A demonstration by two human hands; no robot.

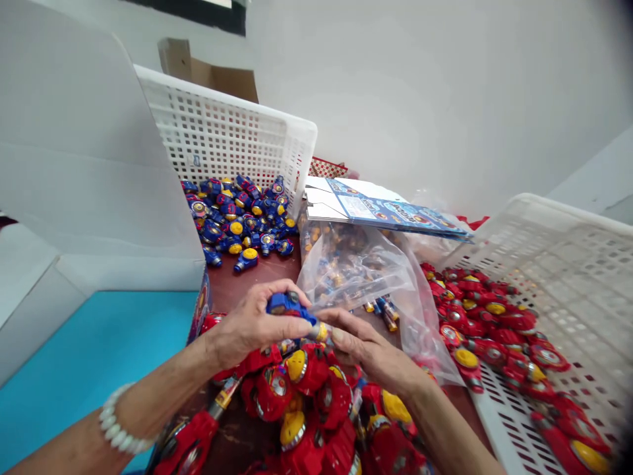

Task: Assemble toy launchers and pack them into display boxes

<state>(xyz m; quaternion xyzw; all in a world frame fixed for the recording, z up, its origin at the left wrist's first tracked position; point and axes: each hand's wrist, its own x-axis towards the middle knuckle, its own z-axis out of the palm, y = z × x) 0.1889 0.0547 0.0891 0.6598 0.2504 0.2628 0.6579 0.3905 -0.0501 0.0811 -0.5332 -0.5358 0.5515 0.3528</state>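
My left hand [250,330], with a pale bead bracelet [115,422] on its wrist, is closed around a blue plastic toy [284,303]. Out of the toy's right end sticks a small tube with a yellow end [322,332]. The fingers of my right hand [366,346] close on the tube's outer end and partly hide it. Right below both hands lies a heap of red toys with yellow domes [306,369]. One red toy at the lower left [190,442] has a similar tube in its end.
Blue toys [237,218] spill from a tipped white basket [232,128] at the back. Small tubes fill a clear plastic bag [356,264], under flat printed cartons [386,208]. Red toys [499,323] fill a white basket [583,257] on the right. An open box [123,343] stands left.
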